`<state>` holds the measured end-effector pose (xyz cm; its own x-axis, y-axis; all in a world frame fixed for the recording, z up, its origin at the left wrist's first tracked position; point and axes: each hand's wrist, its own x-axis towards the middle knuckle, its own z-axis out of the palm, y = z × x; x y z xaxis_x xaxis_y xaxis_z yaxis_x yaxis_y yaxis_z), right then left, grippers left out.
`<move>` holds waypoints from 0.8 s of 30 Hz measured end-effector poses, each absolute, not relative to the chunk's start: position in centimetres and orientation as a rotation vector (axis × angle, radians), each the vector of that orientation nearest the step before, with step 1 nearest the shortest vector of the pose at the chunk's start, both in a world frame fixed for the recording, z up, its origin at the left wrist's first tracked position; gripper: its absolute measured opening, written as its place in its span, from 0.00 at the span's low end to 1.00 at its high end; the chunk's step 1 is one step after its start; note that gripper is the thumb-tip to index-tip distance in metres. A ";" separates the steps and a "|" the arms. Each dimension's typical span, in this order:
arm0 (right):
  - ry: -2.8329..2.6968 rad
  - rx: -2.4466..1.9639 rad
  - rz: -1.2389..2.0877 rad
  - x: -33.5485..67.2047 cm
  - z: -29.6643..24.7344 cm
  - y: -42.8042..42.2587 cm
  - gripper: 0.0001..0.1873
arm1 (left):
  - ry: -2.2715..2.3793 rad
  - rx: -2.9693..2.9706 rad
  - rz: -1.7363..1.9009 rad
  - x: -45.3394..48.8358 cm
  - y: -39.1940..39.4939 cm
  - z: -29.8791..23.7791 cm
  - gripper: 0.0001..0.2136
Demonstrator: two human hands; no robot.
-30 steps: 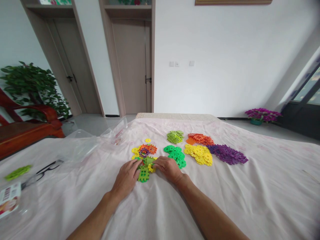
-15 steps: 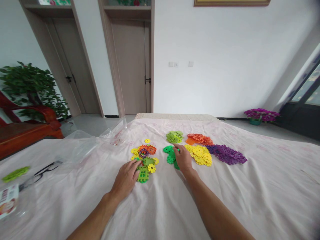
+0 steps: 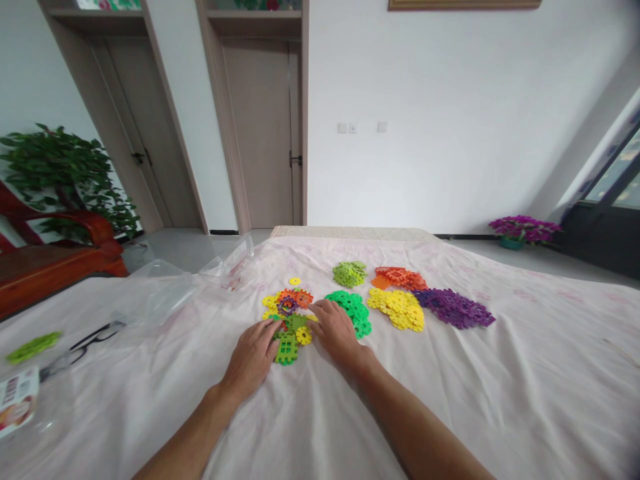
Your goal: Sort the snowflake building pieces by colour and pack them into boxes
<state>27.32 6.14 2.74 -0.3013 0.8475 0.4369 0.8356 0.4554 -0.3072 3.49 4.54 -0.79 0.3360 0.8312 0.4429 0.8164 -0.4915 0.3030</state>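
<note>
A mixed pile of flat plastic building pieces lies between my hands, with a green square window piece [image 3: 287, 348], a yellow notched disc [image 3: 303, 335], an orange piece [image 3: 303, 298] and a purple square frame [image 3: 287, 306]. My left hand [image 3: 254, 350] rests at the pile's left side, its fingers stretched over the edge. From the right, my right hand [image 3: 336, 331] reaches to the same pile, fingers extended and touching its edge. Neither hand visibly holds a piece. Just behind the right hand is a heap of green discs [image 3: 356, 309].
Sorted heaps of light green [image 3: 349, 273], orange [image 3: 399, 278], yellow [image 3: 398, 307] and purple pieces [image 3: 456, 308] lie on the pale cloth [image 3: 540, 387]. Clear plastic containers [image 3: 160, 290], black-framed glasses [image 3: 95, 339] and a light green stack [image 3: 34, 347] are at left.
My right hand has moved left from the green heap to the mixed pile, uncovering the green discs. My left hand stays in place.
</note>
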 end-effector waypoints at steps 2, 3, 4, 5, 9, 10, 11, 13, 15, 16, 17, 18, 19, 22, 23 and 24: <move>-2.199 -1.434 0.011 26.7 2.5 6.1 0.17 | 1.577 2.547 0.865 3.5 4.6 -0.9 0.19; -2.217 -1.436 0.010 26.5 2.4 6.1 0.17 | 1.579 2.545 0.865 3.5 4.6 -0.9 0.19; -2.229 -1.433 0.017 26.4 2.3 6.1 0.16 | 1.578 2.544 0.865 3.5 4.6 -0.9 0.20; -2.232 -1.432 0.029 26.4 2.2 6.2 0.15 | 1.575 2.543 0.868 3.5 4.6 -0.9 0.20; -2.143 -1.461 0.128 26.7 2.1 6.5 0.14 | 1.574 2.546 0.873 3.6 4.5 -0.7 0.19; -2.110 -1.466 0.161 26.8 2.0 6.6 0.14 | 1.577 2.547 0.868 3.6 4.5 -0.7 0.19; -2.073 -1.470 0.192 26.9 2.0 6.7 0.13 | 1.581 2.548 0.863 3.7 4.4 -0.6 0.19; -1.981 -1.471 0.263 26.9 1.9 6.8 0.10 | 1.585 2.550 0.851 3.7 4.4 -0.5 0.19; -1.872 -1.439 0.366 26.9 1.7 6.9 0.06 | 1.587 2.548 0.843 3.7 4.4 -0.4 0.19; -1.817 -1.400 0.422 26.8 1.6 7.0 0.04 | 1.586 2.546 0.841 3.7 4.4 -0.4 0.19; -1.764 -1.347 0.469 26.8 1.5 7.1 0.03 | 1.582 2.545 0.838 3.7 4.4 -0.4 0.19; -1.712 -1.293 0.504 26.8 1.4 7.2 0.03 | 1.578 2.542 0.837 3.6 4.4 -0.5 0.19; -1.654 -1.246 0.529 26.9 1.4 7.4 0.03 | 1.575 2.539 0.841 3.6 4.4 -0.5 0.19; -1.409 -1.176 0.647 27.4 1.7 8.3 0.07 | 1.578 2.527 0.862 3.6 4.5 -0.6 0.18; -1.319 -1.176 0.706 27.8 1.8 8.6 0.09 | 1.579 2.523 0.866 3.6 4.5 -0.6 0.18; -1.238 -1.184 0.760 28.4 1.9 9.0 0.12 | 1.576 2.521 0.866 3.6 4.5 -0.6 0.18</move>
